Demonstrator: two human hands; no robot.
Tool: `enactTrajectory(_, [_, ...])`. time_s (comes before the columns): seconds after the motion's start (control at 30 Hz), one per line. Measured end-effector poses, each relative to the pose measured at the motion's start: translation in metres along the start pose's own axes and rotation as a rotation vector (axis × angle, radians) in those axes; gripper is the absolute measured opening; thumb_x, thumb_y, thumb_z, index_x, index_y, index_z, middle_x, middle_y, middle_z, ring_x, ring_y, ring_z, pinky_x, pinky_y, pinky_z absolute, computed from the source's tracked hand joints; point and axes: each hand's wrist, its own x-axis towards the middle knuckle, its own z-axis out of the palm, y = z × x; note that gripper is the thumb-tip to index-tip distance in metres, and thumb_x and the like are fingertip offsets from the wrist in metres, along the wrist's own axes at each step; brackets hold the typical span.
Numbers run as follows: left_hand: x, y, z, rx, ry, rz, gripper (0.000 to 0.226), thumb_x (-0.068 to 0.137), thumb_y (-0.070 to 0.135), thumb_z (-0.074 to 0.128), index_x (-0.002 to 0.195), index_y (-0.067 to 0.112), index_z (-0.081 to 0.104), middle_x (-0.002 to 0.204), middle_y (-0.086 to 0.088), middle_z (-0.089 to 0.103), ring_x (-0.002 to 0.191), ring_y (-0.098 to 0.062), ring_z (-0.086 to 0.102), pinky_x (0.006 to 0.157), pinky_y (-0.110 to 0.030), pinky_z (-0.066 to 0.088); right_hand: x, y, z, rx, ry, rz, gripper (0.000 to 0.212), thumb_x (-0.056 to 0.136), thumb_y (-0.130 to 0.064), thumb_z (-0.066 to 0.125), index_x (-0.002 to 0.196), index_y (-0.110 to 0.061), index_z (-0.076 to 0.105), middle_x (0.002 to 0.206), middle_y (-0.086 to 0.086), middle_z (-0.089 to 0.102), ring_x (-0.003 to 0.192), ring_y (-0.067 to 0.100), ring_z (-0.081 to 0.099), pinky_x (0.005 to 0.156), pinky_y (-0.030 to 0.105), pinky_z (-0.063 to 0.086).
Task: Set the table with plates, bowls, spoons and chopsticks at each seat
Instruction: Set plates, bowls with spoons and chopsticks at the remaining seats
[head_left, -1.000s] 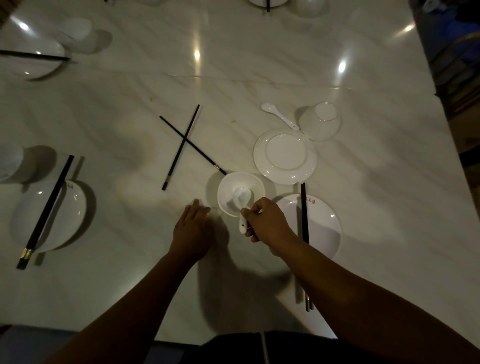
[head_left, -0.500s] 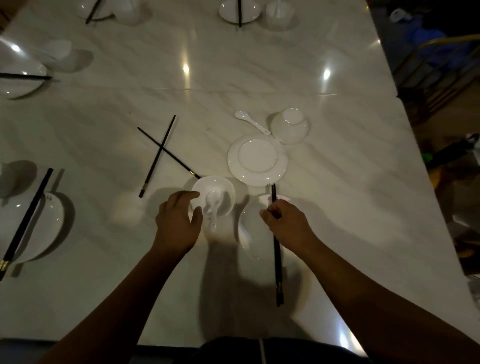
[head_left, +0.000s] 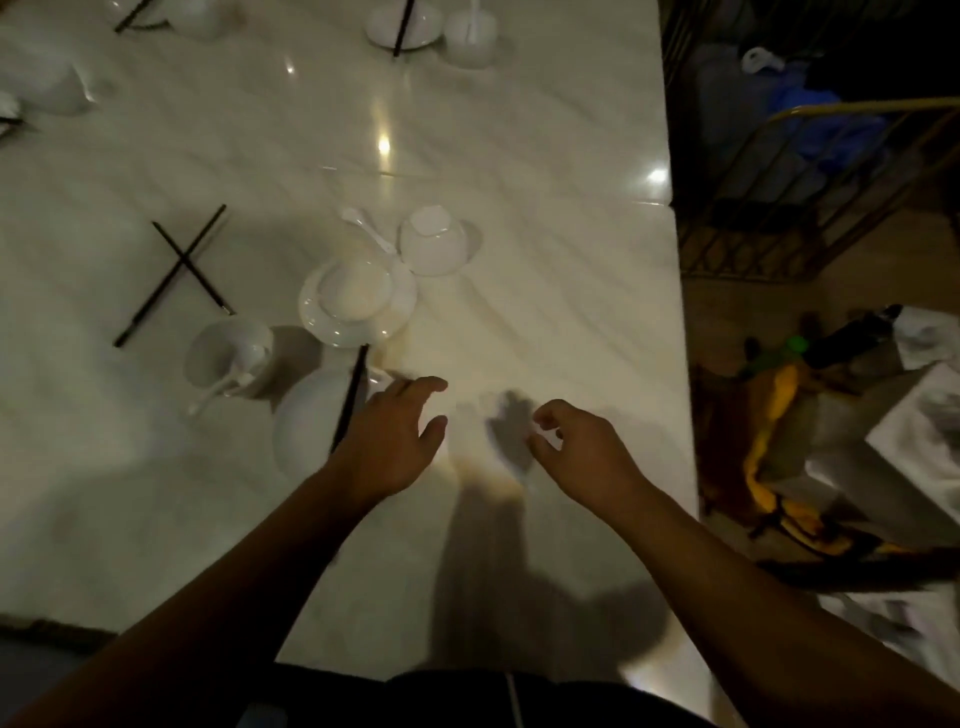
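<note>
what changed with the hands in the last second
The left hand let go of the bowl, the right hand let go of the chopsticks on the plate; both moved right and now hold nothing. The bowl, its spoon, the plate and the crossed chopsticks stayed put.

A dining room: marble table (head_left: 545, 234) set with white plates (head_left: 324, 325).

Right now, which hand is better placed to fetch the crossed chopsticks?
Left. The left hand is by the near plate, nearer the crossed chopsticks; the right hand hangs farther right and would probably have to reach across that plate.
</note>
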Motion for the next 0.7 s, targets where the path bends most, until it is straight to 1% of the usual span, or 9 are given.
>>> enactTrajectory(0.07, [-0.005, 0.029, 0.022, -0.022, -0.025, -0.059, 0.047, 0.085, 0.041, 0.046, 0.130, 0.027, 0.049, 0.129, -0.003, 0.057, 0.115, -0.025, 0.055, 0.103, -0.043, 0.039, -0.007, 0.024, -0.020, -0.053, -0.057, -0.029, 0.035, 0.092, -0.029, 0.056, 0.123, -0.013, 0.056, 0.124, 0.005, 0.063, 0.113, 0.024, 0.058, 0.091, 0.029, 0.045])
enactTrajectory(0.17, [-0.016, 0.059, 0.045, -0.039, -0.009, -0.115, 0.043, 0.091, 0.030, 0.053, 0.133, 0.023, 0.047, 0.129, -0.005, 0.055, 0.118, -0.024, 0.052, 0.101, -0.035, 0.040, -0.008, 0.046, -0.040, -0.090, -0.128, -0.066, 0.039, 0.092, -0.029, 0.055, 0.128, -0.014, 0.053, 0.129, 0.006, 0.060, 0.116, 0.024, 0.056, 0.094, 0.027, 0.042])
enactTrajectory(0.27, [-0.028, 0.074, 0.058, -0.032, 0.052, -0.160, 0.045, 0.092, 0.030, 0.053, 0.135, 0.019, 0.046, 0.130, -0.006, 0.054, 0.117, -0.024, 0.053, 0.101, -0.035, 0.041, 0.000, 0.052, -0.049, -0.094, -0.189, -0.111, 0.037, 0.093, -0.030, 0.055, 0.126, -0.014, 0.055, 0.127, 0.005, 0.060, 0.114, 0.022, 0.056, 0.093, 0.027, 0.041])
enactTrajectory(0.33, [-0.033, 0.074, 0.060, -0.040, 0.061, -0.219, 0.045, 0.092, 0.032, 0.053, 0.135, 0.021, 0.044, 0.128, -0.005, 0.055, 0.112, -0.022, 0.055, 0.099, -0.035, 0.044, 0.008, 0.049, -0.048, -0.100, -0.205, -0.137, 0.034, 0.092, -0.031, 0.056, 0.123, -0.016, 0.056, 0.123, 0.004, 0.062, 0.111, 0.021, 0.057, 0.091, 0.028, 0.043])
enactTrajectory(0.4, [-0.035, 0.072, 0.060, -0.036, 0.066, -0.258, 0.045, 0.093, 0.033, 0.052, 0.135, 0.023, 0.044, 0.128, -0.004, 0.055, 0.114, -0.020, 0.054, 0.098, -0.033, 0.044, 0.015, 0.041, -0.045, -0.105, -0.213, -0.164, 0.034, 0.091, -0.032, 0.057, 0.122, -0.017, 0.057, 0.123, 0.003, 0.062, 0.111, 0.020, 0.057, 0.090, 0.026, 0.041])
enactTrajectory(0.47, [-0.036, 0.069, 0.056, -0.053, 0.085, -0.286, 0.044, 0.093, 0.033, 0.052, 0.135, 0.023, 0.044, 0.129, -0.005, 0.054, 0.116, -0.021, 0.053, 0.100, -0.035, 0.043, 0.021, 0.031, -0.041, -0.106, -0.231, -0.194, 0.035, 0.091, -0.033, 0.057, 0.123, -0.017, 0.057, 0.124, 0.003, 0.061, 0.113, 0.020, 0.056, 0.091, 0.025, 0.041])
enactTrajectory(0.57, [-0.031, 0.065, 0.051, -0.063, 0.134, -0.320, 0.042, 0.092, 0.034, 0.052, 0.133, 0.024, 0.045, 0.127, -0.004, 0.054, 0.116, -0.023, 0.053, 0.099, -0.039, 0.044, 0.036, 0.018, -0.039, -0.128, -0.248, -0.255, 0.037, 0.090, -0.033, 0.058, 0.123, -0.017, 0.056, 0.125, 0.004, 0.061, 0.113, 0.021, 0.056, 0.092, 0.026, 0.041])
enactTrajectory(0.7, [-0.019, 0.066, 0.053, -0.104, 0.205, -0.391, 0.041, 0.092, 0.035, 0.052, 0.131, 0.024, 0.047, 0.127, -0.004, 0.055, 0.116, -0.023, 0.053, 0.100, -0.043, 0.044, 0.067, 0.012, -0.042, -0.149, -0.292, -0.347, 0.037, 0.090, -0.032, 0.059, 0.124, -0.016, 0.056, 0.125, 0.005, 0.061, 0.113, 0.020, 0.057, 0.091, 0.023, 0.041])
